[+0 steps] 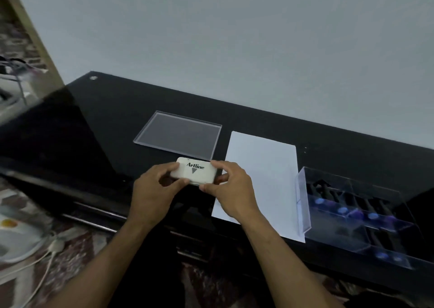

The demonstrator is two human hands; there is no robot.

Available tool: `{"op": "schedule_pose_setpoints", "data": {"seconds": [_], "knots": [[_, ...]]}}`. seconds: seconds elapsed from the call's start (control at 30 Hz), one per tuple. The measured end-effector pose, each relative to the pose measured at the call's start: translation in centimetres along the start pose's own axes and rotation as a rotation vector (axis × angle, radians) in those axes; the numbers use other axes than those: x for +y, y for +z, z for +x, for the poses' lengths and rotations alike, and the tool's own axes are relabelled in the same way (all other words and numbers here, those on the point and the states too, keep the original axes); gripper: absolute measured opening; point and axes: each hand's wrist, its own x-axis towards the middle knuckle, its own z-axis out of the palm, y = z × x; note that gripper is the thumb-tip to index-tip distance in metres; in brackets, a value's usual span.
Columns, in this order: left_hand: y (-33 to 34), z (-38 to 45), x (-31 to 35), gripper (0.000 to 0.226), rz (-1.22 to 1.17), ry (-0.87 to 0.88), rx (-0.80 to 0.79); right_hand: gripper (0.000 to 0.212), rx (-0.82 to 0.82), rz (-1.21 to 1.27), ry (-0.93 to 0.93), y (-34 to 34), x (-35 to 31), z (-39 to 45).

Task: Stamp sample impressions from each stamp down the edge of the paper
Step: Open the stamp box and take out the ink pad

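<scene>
Ink pad case [196, 171] near counter [98, 124] front edge, just left of paper [265, 178]. Left hand [152, 188] and right hand [231, 185] fingers grip its ends.

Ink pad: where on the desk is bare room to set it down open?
Bare black desk lies left of the clear lid. On the other side the paper butts against the stamp box. Both hands grip the ink pad.
</scene>
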Motion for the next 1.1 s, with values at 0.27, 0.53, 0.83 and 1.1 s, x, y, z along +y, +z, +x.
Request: {"op": "schedule_pose_setpoints", "data": {"seconds": [0.27, 0.53, 0.83, 1.1], "knots": [[-3.9, 2.4, -4.6, 0.045, 0.177, -0.028, 0.006, 0.063, -0.022, -0.215, -0.103, 6.8, 0.1, 2.1], [-4.4, 4.2, -6.9, 0.047, 0.307, 0.064, -0.039, 0.066, -0.002, -0.385, -0.116, 8.8, 0.5, 3.1], [-3.4, 3.7, -7.0, 0.052, 0.389, 0.142, -0.047, 0.068, -0.014, -0.36, -0.109, 7.3, 1.3, 3.4], [-3.2, 3.7, -6.9, 0.05, 0.406, 0.155, -0.02, 0.069, -0.028, -0.369, -0.12, 6.4, 1.3, 3.5]]}}
